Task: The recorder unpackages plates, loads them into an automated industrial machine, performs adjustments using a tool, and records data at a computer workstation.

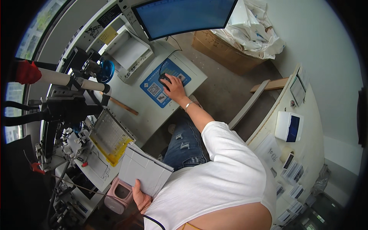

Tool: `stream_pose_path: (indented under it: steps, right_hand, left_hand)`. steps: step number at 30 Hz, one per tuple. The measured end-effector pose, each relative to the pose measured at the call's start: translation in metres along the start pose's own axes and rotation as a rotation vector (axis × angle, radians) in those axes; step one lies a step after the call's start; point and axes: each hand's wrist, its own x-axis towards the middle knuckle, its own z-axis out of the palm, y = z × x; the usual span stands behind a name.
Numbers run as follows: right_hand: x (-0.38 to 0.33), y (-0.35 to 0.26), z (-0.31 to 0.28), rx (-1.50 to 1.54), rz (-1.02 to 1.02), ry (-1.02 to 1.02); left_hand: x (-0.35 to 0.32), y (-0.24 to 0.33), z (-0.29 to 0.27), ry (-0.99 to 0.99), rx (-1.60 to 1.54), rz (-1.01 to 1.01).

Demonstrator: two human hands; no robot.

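Note:
My right hand (176, 88) reaches forward and rests on a black computer mouse (164, 78), fingers curled over it, with a thin bracelet on the wrist. The mouse sits on a blue mouse pad (155, 92) on a white desk (130, 115), below a curved monitor (184, 15) with a blue screen. My left hand (140, 197) is low at my side and grips the lower edge of a flat white folded carton (143, 170), held tilted over my lap. I wear a white shirt and torn blue jeans.
A yellow tray with a gridded plate (109, 138) lies left of the carton, beside a black machine with rollers (65, 107). A pink object (117, 193) sits below. A cardboard box with crumpled white paper (234, 53) stands behind; a white device (288, 126) is on the right bench.

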Motion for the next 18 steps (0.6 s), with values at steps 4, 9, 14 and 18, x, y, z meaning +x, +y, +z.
stream_pose_path:
  steps: [4,9,14,18]
  right_hand:
    - [-0.0033,-0.0008,-0.0028,0.04,-0.079,-0.037]
    - [-0.0031,-0.0006,-0.0027,0.073,-0.123,-0.051]
    - [-0.0017,0.0004,-0.0021,0.073,-0.109,-0.05]
    - [0.0005,-0.0012,-0.0034,0.102,-0.104,-0.048]
  left_hand:
    - [0.0011,0.0012,0.0008,-0.017,0.021,-0.013]
    - [-0.0015,-0.0003,0.0043,-0.028,0.039,-0.011]
    - [-0.002,-0.0016,0.0042,-0.017,0.04,-0.025]
    - [-0.0026,-0.0023,0.0027,-0.012,0.039,-0.024]
